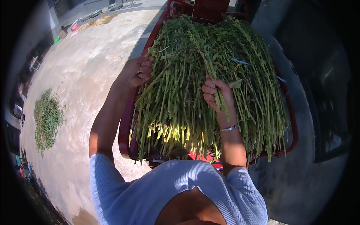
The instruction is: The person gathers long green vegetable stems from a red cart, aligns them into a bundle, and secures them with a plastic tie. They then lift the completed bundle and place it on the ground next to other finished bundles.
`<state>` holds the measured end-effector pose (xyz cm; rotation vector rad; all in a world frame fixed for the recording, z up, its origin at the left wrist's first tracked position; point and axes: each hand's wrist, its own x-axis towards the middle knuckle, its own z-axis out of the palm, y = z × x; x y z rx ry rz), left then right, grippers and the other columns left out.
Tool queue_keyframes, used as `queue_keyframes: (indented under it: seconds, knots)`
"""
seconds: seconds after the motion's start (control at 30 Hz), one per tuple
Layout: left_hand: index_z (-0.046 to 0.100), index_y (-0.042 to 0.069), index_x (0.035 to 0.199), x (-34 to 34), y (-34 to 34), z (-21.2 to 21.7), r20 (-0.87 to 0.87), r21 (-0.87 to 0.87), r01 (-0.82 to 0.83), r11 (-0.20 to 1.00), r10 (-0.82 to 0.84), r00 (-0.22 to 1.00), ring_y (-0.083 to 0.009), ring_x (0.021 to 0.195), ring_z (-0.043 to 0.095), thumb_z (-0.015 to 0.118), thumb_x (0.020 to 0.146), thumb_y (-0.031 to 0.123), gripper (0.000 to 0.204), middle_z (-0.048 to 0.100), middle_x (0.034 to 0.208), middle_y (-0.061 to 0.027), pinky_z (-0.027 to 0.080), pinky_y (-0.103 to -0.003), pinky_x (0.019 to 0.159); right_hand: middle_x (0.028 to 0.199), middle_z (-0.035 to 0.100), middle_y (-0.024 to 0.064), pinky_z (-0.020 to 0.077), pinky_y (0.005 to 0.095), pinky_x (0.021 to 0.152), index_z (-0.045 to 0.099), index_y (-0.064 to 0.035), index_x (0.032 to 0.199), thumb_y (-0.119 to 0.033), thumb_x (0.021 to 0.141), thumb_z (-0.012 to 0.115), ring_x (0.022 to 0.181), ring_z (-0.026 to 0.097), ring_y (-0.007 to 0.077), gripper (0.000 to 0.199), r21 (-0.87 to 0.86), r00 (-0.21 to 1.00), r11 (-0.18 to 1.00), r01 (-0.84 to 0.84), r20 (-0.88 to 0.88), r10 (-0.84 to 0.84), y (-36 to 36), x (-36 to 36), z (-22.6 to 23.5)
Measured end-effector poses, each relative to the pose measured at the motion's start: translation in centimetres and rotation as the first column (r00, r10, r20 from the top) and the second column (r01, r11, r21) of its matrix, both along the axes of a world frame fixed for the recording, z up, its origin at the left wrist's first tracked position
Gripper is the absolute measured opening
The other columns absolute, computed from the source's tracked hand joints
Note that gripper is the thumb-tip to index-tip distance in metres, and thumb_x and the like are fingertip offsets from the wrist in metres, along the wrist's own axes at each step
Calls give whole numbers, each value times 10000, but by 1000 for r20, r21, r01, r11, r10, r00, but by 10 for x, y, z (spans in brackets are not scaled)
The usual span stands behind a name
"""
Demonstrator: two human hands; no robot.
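You are closing your right hand [218, 93] around a small bunch of green stalks [209, 63], with the cut ends poking out below your fist and the leafy length running up and away over the pile. Your left hand [141, 71] is curling its fingers inward at the left edge of the heap, up against the leaves; from this view I cannot tell how tightly it is closing or whether a stem is sitting inside it. The big pile of stalks [172, 88] is filling the bed of the red cart [123, 129] in front of you, its leafy tops lying toward the far end and its bare stems pointing back toward your body. Sunlight is catching the lower stems near the middle, while much of the rest is lying in shade. A thin blue strip [240, 61] is resting on the leaves to the right, beyond your right hand. You are wearing a silver-coloured band [229, 128] on your right wrist. Well apart on your left, a smaller heap of greenery [48, 120] is lying on the pale floor [84, 78]
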<state>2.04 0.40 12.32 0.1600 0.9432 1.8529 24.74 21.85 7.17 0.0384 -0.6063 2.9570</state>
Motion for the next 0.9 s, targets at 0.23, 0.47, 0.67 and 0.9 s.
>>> queue_keyframes:
  seconds: [0.23, 0.47, 0.67, 0.9]
  knots:
    - [371, 132, 859, 161, 26, -54, -115, -108, 27, 994, -39, 993, -82, 459, 317, 421, 936, 158, 95, 339, 597, 19, 257, -228, 393, 674, 497, 12, 345, 250, 435, 480, -97, 949, -157, 891, 537, 518, 465, 111, 101, 305, 953, 948, 87, 252, -169, -26, -18, -45]
    - [466, 112, 895, 193, 36, -82, -285, -131, -126, 983, 85, 955, -73, 442, 330, 416, 951, 185, 104, 358, 577, 21, 266, -220, 398, 710, 535, 24, 398, 263, 440, 510, -69, 934, -263, 858, 622, 538, 485, 104, 237, 588, 848, 808, 42, 407, -340, -51, -30, -55]
    - [472, 26, 999, 166, 29, -109, -872, -274, -229, 934, -141, 469, -88, 482, 470, 545, 887, 232, 246, 489, 568, -28, 373, -269, 429, 738, 573, 74, 432, 268, 448, 529, -22, 938, -238, 808, 669, 566, 536, 121, 289, 773, 860, 630, -79, 372, -349, -50, -34, -51]
    - [554, -5, 1075, 164, 25, -97, -849, -266, 73, 961, -269, 455, -71, 618, 495, 584, 886, 207, 285, 542, 715, -4, 402, -232, 546, 680, 536, 85, 431, 271, 454, 462, 6, 887, -102, 786, 641, 542, 526, 135, 233, 734, 849, 679, 5, 357, -391, -35, -31, -47]
